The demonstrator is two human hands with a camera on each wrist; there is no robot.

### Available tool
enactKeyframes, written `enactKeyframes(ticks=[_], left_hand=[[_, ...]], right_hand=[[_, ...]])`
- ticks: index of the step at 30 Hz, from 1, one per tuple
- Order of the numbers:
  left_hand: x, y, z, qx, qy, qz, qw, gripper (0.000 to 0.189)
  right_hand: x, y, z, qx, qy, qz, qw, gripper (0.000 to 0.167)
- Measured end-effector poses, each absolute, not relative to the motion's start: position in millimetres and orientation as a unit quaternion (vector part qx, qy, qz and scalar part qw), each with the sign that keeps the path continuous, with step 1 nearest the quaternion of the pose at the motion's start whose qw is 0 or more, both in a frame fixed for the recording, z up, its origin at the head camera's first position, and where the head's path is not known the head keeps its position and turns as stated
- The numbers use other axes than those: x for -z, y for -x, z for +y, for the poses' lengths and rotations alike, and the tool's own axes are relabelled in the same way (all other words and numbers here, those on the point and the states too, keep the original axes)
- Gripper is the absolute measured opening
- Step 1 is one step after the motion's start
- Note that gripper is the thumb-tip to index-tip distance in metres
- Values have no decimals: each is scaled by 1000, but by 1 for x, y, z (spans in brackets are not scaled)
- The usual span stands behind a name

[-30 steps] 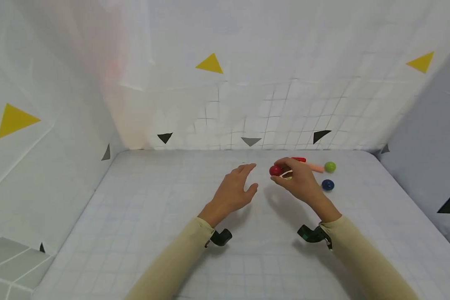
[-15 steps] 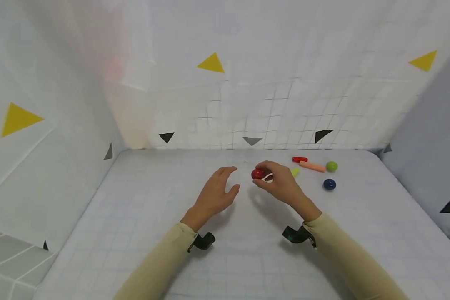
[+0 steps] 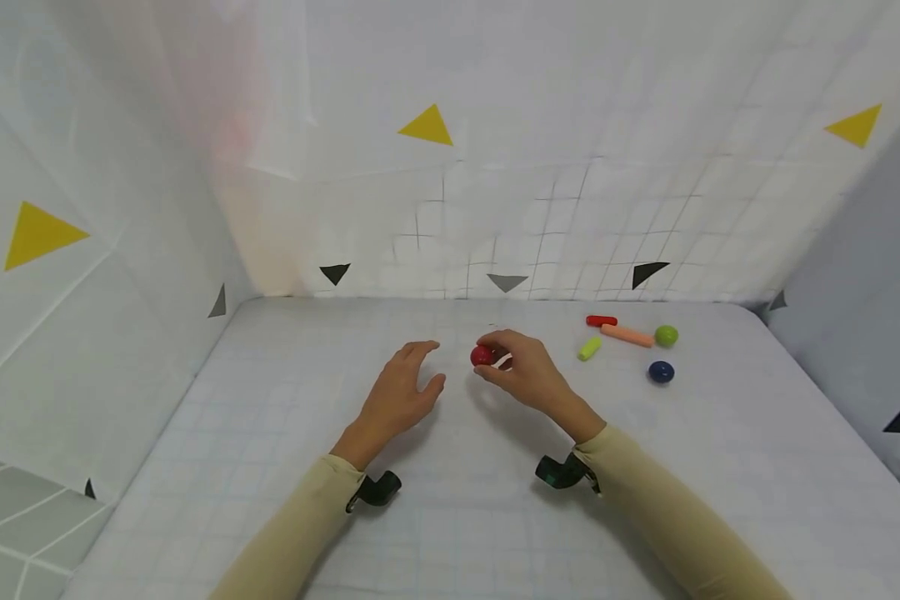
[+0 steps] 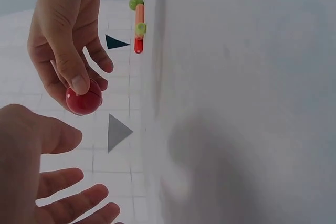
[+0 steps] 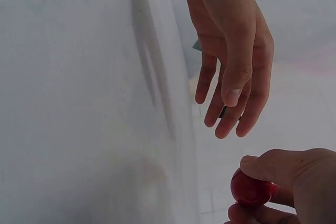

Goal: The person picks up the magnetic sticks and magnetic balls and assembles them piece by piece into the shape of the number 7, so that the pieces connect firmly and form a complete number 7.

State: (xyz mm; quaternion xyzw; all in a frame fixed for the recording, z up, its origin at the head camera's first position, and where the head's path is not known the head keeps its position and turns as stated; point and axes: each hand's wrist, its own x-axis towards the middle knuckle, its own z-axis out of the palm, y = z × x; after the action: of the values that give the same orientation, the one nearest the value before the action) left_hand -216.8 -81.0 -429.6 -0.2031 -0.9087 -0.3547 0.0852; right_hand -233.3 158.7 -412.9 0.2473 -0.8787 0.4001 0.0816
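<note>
- Between the thumb and fingers of the right hand: a red ball, pinched above the table.
- Left of those fingers: the left hand, thumb and fingers apart, holding nothing.
- Well right of the pinch: a blue piece.

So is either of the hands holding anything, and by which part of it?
Yes: the right hand pinches a red ball by opposite sides, thumb on the nearer side, fingers on the far side. The left hand holds nothing.
</note>
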Motion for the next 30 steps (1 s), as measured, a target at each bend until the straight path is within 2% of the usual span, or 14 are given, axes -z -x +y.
enactKeyframes(ticks=[10,19,30], left_hand=[[434,220,-104,364,167,-913,82,51],[439,222,-112,352,169,-917,85,51],[442,224,-113,372,203,-900,102,50]], right_hand=[[423,240,127,-409,-254,-872,91,46],[433,248,100,-416,-260,-868,74,33],[441,253,84,-399,-229,-887,31,29]])
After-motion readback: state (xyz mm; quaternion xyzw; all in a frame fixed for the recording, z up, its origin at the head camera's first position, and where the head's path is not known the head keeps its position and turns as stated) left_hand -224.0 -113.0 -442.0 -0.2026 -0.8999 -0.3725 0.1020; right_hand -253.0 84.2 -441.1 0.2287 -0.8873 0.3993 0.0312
